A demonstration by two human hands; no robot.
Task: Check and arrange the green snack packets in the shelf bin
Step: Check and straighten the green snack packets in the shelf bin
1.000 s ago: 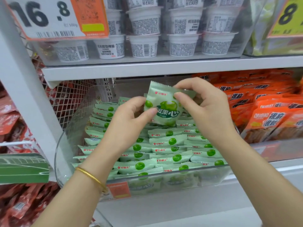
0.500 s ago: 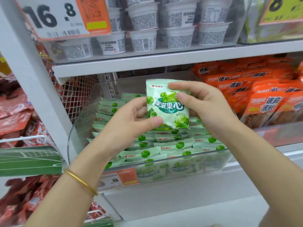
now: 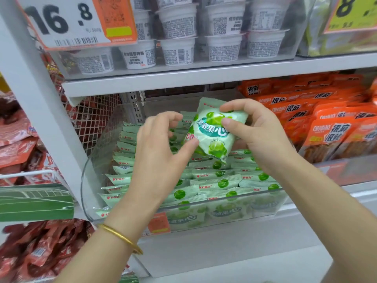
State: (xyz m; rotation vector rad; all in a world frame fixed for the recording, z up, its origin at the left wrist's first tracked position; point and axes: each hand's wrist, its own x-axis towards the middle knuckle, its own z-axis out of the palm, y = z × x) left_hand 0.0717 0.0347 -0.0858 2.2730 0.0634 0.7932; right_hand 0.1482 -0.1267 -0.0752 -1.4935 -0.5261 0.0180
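**Packet held above the bin, tilted, right-hand grip at its top corner**

The green snack packet (image 3: 212, 135) is held in the air just over the clear shelf bin (image 3: 98, 152), printed face toward the camera. The right hand (image 3: 263, 137) has the grip: thumb pressed on the front near the upper right corner, fingers curled over the top edge and behind. Most of the packet therefore lies down and to the left of that grip.

The left hand (image 3: 161, 152) is on the other side. Its thumb tip touches the lower left edge, and its fingers are loosely curled, seemingly clear of the wrapper.

The packet's long axis runs from upper left to lower right, so the lettering slopes down to the right. Its bottom seam points at the rows of packets (image 3: 216, 183) filed in the bin, which stand on edge with their top seams up, running left to right.

To slot it in, the packet would likely need levelling so that its seam matches those rows. The right hand is better placed to lower it. The left thumb can steady the free lower corner.
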